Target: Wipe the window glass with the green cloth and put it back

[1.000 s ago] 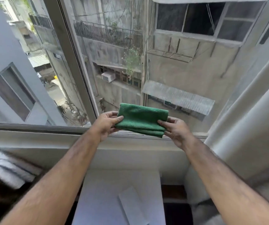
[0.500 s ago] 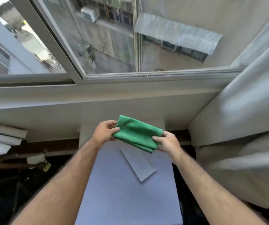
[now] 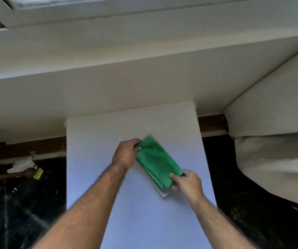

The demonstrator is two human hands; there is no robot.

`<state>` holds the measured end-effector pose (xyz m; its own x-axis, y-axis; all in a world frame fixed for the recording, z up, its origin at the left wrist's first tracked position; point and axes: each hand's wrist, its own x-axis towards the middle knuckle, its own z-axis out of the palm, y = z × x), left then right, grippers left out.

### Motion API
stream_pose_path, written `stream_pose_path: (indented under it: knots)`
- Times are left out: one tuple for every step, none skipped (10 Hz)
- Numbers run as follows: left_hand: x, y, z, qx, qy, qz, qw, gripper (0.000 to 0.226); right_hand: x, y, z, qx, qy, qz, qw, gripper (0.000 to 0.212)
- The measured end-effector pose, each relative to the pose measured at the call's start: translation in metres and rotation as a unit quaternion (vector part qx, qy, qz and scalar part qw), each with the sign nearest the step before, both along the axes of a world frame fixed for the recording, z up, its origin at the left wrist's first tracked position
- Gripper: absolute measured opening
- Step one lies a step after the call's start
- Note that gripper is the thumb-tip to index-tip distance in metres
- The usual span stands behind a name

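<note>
We hold the folded green cloth (image 3: 158,161) low over the middle of the white table (image 3: 94,141), our left hand (image 3: 126,154) pinching its far corner and our right hand (image 3: 186,182) gripping its near corner. The cloth lies slanted across a pale card (image 3: 163,193) on the table, of which only a corner peeks out at the cloth's near end. Beyond the table's far edge runs the window sill (image 3: 144,51), and to the table's right hangs a curtain (image 3: 274,123).
</note>
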<state>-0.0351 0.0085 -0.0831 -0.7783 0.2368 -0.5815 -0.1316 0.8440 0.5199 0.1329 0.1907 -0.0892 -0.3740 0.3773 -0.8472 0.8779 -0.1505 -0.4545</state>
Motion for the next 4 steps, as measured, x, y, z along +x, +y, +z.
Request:
stream_pose_path:
  knots:
    - [0.001,0.004,-0.024,-0.036,0.043,-0.045,0.997,0.033,0.002,-0.004,-0.020,0.012,-0.010,0.003,1.000,0.010]
    - [0.004,0.010,-0.038,-0.078,0.077,-0.090,0.990,0.036,0.000,-0.004,-0.029,0.048,-0.028,0.064,0.996,0.017]
    - [0.010,0.017,-0.044,-0.159,0.142,-0.192,0.958,0.032,-0.004,-0.002,-0.029,0.157,-0.087,0.256,0.950,0.036]
    - [0.011,0.021,-0.039,-0.202,0.200,-0.229,0.931,0.034,-0.009,0.007,-0.020,0.279,-0.111,0.432,0.851,0.051]
